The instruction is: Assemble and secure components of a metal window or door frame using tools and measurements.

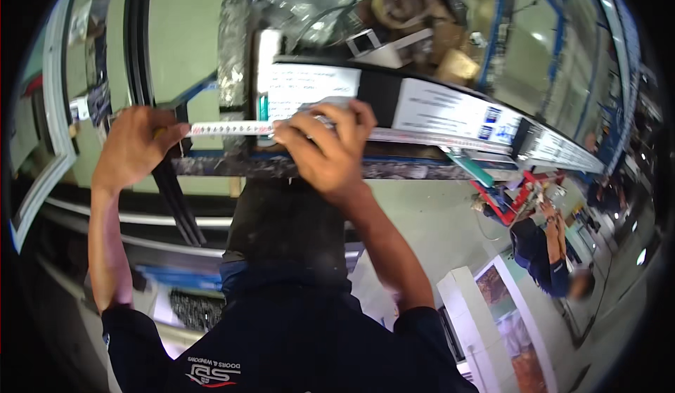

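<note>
A white measuring tape (232, 129) is stretched between my two hands. Its blade runs on to the right along the near edge of a long profile (450, 115) covered in white printed film with black bands. My left hand (133, 147) is closed around the tape's left end, beyond the profile's end; a bit of yellow shows beneath the fingers, the rest is hidden. Curled over the profile's near edge, my right hand (327, 147) grips the tape with thumb and fingers. Something grey shows under its fingers, too covered to name.
The profile rests on a worn bench frame (415, 171). Behind it lie tape rolls (397, 6), clear plastic and offcuts. Dark long bars (139, 41) stand out at the left. A green-handled tool (471, 168) lies beside the profile. Another person (538, 249) works at the right.
</note>
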Motion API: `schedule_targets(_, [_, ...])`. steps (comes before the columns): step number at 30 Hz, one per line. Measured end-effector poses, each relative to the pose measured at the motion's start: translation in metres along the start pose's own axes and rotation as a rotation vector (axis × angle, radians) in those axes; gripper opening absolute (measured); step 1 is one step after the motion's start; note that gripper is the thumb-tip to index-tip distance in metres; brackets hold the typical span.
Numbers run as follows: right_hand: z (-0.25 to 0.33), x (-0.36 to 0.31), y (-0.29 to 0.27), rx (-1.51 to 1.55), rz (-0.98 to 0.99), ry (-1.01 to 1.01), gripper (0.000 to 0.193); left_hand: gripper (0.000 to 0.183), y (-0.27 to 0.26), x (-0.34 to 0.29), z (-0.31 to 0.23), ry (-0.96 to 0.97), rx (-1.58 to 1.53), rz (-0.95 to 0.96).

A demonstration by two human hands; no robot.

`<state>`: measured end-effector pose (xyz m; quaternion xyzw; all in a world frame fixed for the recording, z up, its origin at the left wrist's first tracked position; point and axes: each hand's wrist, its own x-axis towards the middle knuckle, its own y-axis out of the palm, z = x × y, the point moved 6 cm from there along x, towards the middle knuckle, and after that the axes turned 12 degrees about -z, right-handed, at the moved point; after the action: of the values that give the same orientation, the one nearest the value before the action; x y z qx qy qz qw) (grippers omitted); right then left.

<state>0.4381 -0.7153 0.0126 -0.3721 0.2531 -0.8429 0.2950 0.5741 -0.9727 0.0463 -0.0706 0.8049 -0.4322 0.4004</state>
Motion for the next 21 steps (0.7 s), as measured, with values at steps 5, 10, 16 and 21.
schedule_targets(5, [0.0, 0.0, -0.01, -0.05, -0.047, -0.033, 0.019, 0.029, -0.002, -0.006, -0.034, -0.027, -0.277, -0.01])
schedule_targets(10, [-0.003, 0.004, -0.016, -0.1, -0.042, -0.047, 0.022, 0.02, 0.035, 0.014, -0.091, 0.32, -0.289, -0.069])
schedule_targets(16, [-0.008, -0.001, -0.009, -0.081, -0.021, -0.023, 0.022, 0.018, 0.043, 0.027, -0.102, 0.26, -0.313, 0.017])
schedule_targets(21, [-0.011, -0.006, -0.004, -0.071, 0.005, -0.006, 0.026, 0.022, 0.047, 0.036, -0.103, 0.173, -0.289, 0.122])
